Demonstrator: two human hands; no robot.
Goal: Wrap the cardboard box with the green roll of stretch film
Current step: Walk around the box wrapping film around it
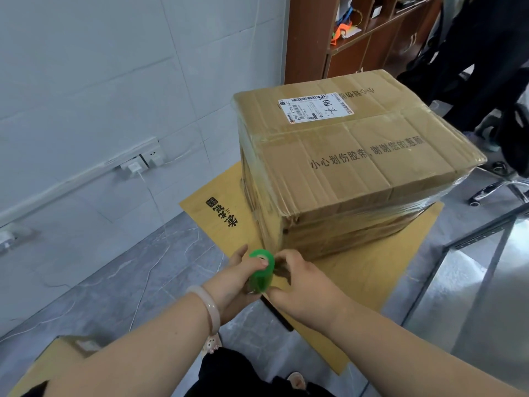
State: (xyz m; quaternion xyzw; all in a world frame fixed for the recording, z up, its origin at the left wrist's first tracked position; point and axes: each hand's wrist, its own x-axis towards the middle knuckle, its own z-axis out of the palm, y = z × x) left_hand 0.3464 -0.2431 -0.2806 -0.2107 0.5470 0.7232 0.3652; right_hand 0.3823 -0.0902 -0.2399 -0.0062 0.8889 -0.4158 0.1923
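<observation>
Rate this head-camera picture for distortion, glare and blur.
Head view: the wide-angle lens bows the wall lines and tilts the shelf; light is soft and even, shadows faint; stretch film glints along the lower right side of the cardboard box; the green roll, gripped by the left hand and right hand, looks slightly smeared; the box print is sharp.

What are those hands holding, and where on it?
The green roll of stretch film: the left hand wraps its side, thumb on the upper rim; the right hand pinches its other side.
</observation>
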